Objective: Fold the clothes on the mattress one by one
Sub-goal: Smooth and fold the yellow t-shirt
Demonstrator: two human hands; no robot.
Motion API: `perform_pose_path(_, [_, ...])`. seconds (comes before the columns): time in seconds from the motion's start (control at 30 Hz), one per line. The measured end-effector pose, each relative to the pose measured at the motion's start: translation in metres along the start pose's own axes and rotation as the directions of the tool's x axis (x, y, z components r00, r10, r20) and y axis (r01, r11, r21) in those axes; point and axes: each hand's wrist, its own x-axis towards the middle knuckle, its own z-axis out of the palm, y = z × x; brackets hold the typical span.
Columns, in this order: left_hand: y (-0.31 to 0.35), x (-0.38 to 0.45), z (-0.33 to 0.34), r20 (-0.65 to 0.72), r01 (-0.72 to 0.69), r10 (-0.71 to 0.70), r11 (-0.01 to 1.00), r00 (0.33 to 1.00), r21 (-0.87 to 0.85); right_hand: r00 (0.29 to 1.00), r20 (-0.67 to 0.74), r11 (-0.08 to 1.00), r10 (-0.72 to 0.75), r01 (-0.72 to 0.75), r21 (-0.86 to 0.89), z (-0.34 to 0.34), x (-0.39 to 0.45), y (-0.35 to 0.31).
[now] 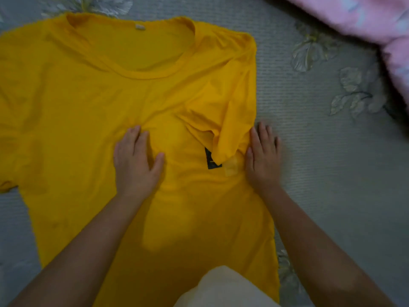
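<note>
A yellow T-shirt [77, 111] lies spread on the grey mattress [321, 173], collar toward the far side. Its right sleeve [230, 129] is folded inward over the chest and partly covers a black print [210, 160]. My left hand [135, 160] rests flat on the shirt's middle, fingers apart, holding nothing. My right hand [262, 160] presses flat along the shirt's folded right edge, beside the turned-in sleeve. The left sleeve still lies spread out at the left edge of the view.
A pink patterned blanket [365, 21] lies bunched at the far right corner. A pale cream cloth [221, 289] shows at the bottom middle, over the shirt's hem. Grey mattress with a leaf pattern extends to the right of the shirt.
</note>
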Motion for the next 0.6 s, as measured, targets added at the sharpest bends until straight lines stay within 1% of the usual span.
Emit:
perform_pose_path(0.07, [0.016, 0.010, -0.009, -0.077, 0.009, -0.016, 0.996, 0.997, -0.089, 0.999, -0.053, 1.000, 0.002, -0.003, -0.006, 0.003, -0.001, 0.002])
perform_pose_path(0.1, [0.028, 0.017, -0.011, -0.089, 0.012, -0.022, 0.993, 0.996, -0.119, 0.998, -0.064, 1.000, 0.003, -0.004, -0.005, 0.004, -0.001, 0.002])
perform_pose_path(0.13, [0.041, 0.025, -0.009, -0.068, 0.026, -0.037, 0.987, 0.997, -0.156, 0.997, -0.072, 1.000, 0.001, -0.001, -0.009, 0.005, -0.001, 0.002])
perform_pose_path(0.17, [0.054, 0.032, -0.004, -0.013, 0.086, -0.091, 0.976, 0.996, -0.202, 0.997, -0.075, 1.000, -0.007, 0.005, -0.019, 0.005, -0.002, 0.003])
perform_pose_path(0.23, [0.076, 0.045, 0.008, 0.118, 0.274, -0.250, 0.921, 0.961, -0.277, 0.996, -0.089, 0.999, -0.024, 0.020, -0.039, 0.004, -0.002, 0.005])
perform_pose_path(0.27, [0.082, 0.049, 0.014, 0.126, 0.321, -0.296, 0.903, 0.947, -0.287, 0.995, -0.096, 0.999, -0.032, 0.029, -0.039, 0.004, -0.002, 0.005])
perform_pose_path(0.3, [0.085, 0.052, 0.018, 0.104, 0.338, -0.322, 0.895, 0.941, -0.290, 0.994, -0.104, 0.998, -0.044, 0.040, -0.038, 0.004, -0.002, 0.006])
perform_pose_path(0.43, [0.079, 0.055, 0.022, 0.036, 0.380, -0.407, 0.813, 0.913, -0.441, 0.990, -0.124, 0.996, -0.074, 0.068, -0.054, 0.003, -0.001, 0.007])
perform_pose_path(0.5, [0.072, 0.052, 0.019, -0.012, 0.369, -0.418, 0.816, 0.909, -0.446, 0.990, -0.127, 0.998, -0.057, 0.052, -0.041, 0.003, -0.001, 0.006])
perform_pose_path(0.57, [0.069, 0.047, 0.015, -0.018, 0.317, -0.363, 0.835, 0.932, -0.450, 0.991, -0.130, 0.999, -0.035, 0.031, -0.029, 0.004, -0.002, 0.006])
perform_pose_path(0.6, [0.072, 0.044, 0.014, 0.012, 0.288, -0.315, 0.850, 0.949, -0.442, 0.991, -0.127, 0.999, -0.032, 0.029, -0.031, 0.003, -0.002, 0.007])
